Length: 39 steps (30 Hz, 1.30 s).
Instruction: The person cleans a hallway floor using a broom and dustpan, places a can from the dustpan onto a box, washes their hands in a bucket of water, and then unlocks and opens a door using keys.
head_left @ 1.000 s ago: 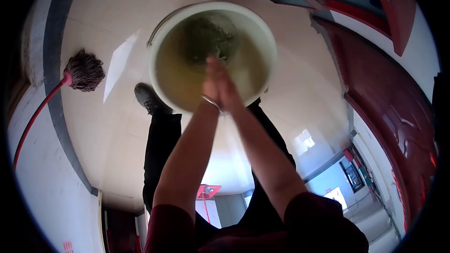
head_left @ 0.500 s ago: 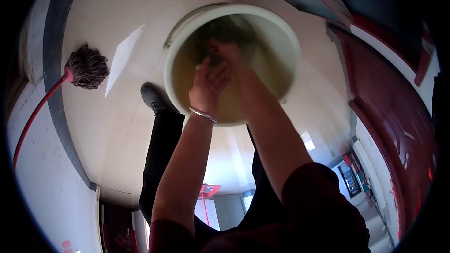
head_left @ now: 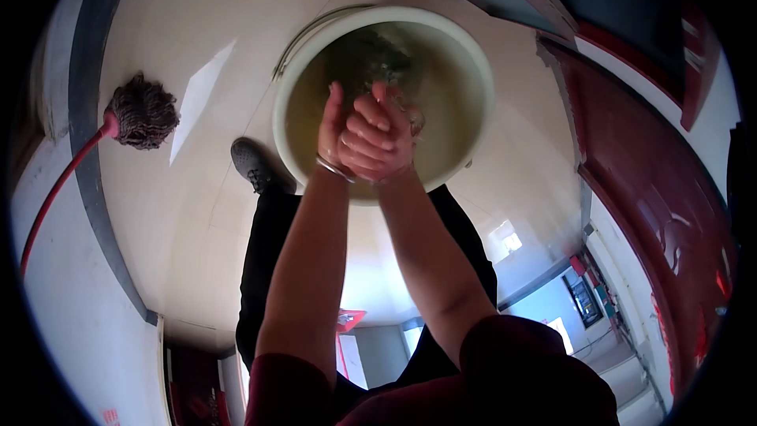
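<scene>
My left hand point(head_left: 334, 127), with a bangle at the wrist, presses against my right hand point(head_left: 377, 136) over the near part of a pale bucket point(head_left: 481, 87). The fingers between them are curled and clasped together; the left thumb sticks up. Whether anything lies inside the clasp is hidden. Cloudy yellowish water point(head_left: 449, 118) fills part of the bucket. Beyond my fingertips, a dark soaked mass point(head_left: 364, 51), perhaps cloth, lies in the water, apart from the visible parts of both hands.
At the left, a mop point(head_left: 143, 113) with a red handle leans by the wall. My shoe point(head_left: 252, 164) stands close to the bucket's left side, where its wire handle point(head_left: 303, 37) hangs. A dark red panel point(head_left: 646, 158) runs along the right. The floor point(head_left: 236, 0) is pale and glossy.
My right hand has drawn back from the dark mass toward me and closed up against my left hand. The left fingers, spread before, are now clasped with the right ones.
</scene>
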Available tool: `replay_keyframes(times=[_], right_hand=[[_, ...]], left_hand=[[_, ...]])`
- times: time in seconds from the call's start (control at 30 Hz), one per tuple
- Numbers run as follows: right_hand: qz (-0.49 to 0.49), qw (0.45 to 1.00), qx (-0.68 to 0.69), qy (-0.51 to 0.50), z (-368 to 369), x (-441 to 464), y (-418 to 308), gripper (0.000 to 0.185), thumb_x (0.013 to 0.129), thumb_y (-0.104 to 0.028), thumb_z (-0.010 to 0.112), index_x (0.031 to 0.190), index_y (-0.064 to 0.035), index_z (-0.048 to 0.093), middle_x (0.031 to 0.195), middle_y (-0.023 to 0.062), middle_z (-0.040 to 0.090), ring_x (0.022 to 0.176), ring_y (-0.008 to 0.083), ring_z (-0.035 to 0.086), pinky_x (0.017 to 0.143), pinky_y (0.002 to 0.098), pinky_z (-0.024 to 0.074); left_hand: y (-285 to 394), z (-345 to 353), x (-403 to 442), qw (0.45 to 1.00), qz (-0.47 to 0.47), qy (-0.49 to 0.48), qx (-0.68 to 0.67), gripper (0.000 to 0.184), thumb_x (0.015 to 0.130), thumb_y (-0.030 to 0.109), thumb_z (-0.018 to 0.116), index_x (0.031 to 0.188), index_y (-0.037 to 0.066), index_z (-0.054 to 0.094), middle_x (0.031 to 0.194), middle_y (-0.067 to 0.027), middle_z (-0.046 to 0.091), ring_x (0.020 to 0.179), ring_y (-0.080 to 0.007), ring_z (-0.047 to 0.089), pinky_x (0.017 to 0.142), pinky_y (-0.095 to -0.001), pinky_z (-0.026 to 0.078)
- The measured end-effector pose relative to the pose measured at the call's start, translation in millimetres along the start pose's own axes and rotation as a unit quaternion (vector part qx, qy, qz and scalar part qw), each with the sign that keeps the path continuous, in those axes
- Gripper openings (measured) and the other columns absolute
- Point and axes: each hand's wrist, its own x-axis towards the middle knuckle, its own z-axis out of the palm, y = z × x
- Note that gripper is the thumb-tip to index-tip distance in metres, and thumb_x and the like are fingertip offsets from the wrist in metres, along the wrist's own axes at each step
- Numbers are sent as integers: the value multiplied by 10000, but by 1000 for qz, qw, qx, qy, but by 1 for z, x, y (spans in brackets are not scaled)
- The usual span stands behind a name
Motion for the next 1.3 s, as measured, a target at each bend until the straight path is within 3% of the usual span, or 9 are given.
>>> replay_keyframes(times=[0.17, 0.43, 0.63, 0.87, 0.93, 1.03, 1.1, 1.2, 1.3], right_hand=[[-250, 940, -85, 216, 5, 32, -17, 402, 878, -401, 385, 576, -140, 334, 431, -21, 315, 310, 118, 262, 267, 256, 230], [-306, 317, -745, 501, -58, 40, -29, 307, 841, -256, 443, 662, -25, 536, 571, 65, 554, 486, 248, 509, 467, 365, 370], [-57, 902, -233, 358, -5, -22, -1, 299, 850, -291, 472, 615, -109, 442, 541, 10, 471, 425, 166, 469, 375, 310, 342], [-38, 847, -319, 423, -37, -20, -5, 268, 847, -334, 485, 659, -143, 480, 509, -14, 437, 428, 165, 447, 411, 339, 388], [-170, 485, -786, 343, -77, -21, -3, 247, 768, -317, 545, 824, -78, 570, 625, 114, 568, 588, 265, 571, 525, 376, 463], [89, 315, -896, 302, -93, -24, -48, 356, 723, -301, 581, 987, -63, 578, 820, 183, 609, 787, 317, 584, 665, 396, 468], [-78, 275, -916, 281, -169, -35, -103, 297, 751, -274, 556, 945, -54, 600, 874, 185, 607, 823, 304, 582, 677, 393, 465], [-133, 187, -915, 333, -174, -29, -126, 286, 782, -280, 523, 884, -31, 619, 866, 176, 612, 804, 288, 587, 690, 386, 468], [-117, 562, -606, 550, -143, -10, -120, 335, 821, -291, 478, 851, 13, 616, 873, 178, 616, 818, 282, 589, 748, 379, 462]], left_hand=[[-38, 16, -15, 995, 77, -46, -49, 754, 748, 669, 369, 1164, 40, 373, 900, -207, 544, 770, -270, 572, 599, -332, 461], [-38, 2, 0, 654, 201, 334, 648, 723, 730, 361, 642, 1263, -11, 327, 1158, -175, 483, 969, -266, 527, 836, -301, 418], [20, -16, -6, 983, -141, 79, 89, 466, 706, 401, 651, 962, 18, 577, 568, -10, 476, 390, -121, 418, 343, -235, 324], [10, -47, 13, 786, 22, 228, 574, 353, 786, 409, 538, 807, 68, 626, 524, -50, 488, 429, -157, 466, 420, -287, 379], [3, -52, 23, 625, 226, 236, 709, 443, 799, 463, 484, 824, 47, 634, 567, -88, 557, 510, -194, 538, 528, -329, 466], [3, -55, 36, 667, 64, 414, 616, 399, 784, 302, 506, 1129, 102, 491, 970, -150, 582, 885, -330, 566, 736, -394, 472], [-12, -92, 37, 242, 106, 222, 939, 464, 789, 260, 465, 1223, 111, 402, 1257, -140, 402, 1088, -338, 445, 903, -424, 378], [6, -29, 30, 216, -183, 214, 935, 494, 812, 269, 414, 1242, 30, 372, 1328, -214, 280, 1205, -324, 320, 962, -365, 315], [-7, -40, 31, 58, -193, 191, 961, 529, 810, 253, 416, 1281, 36, 314, 1332, -203, 275, 1235, -293, 279, 1009, -397, 234]])
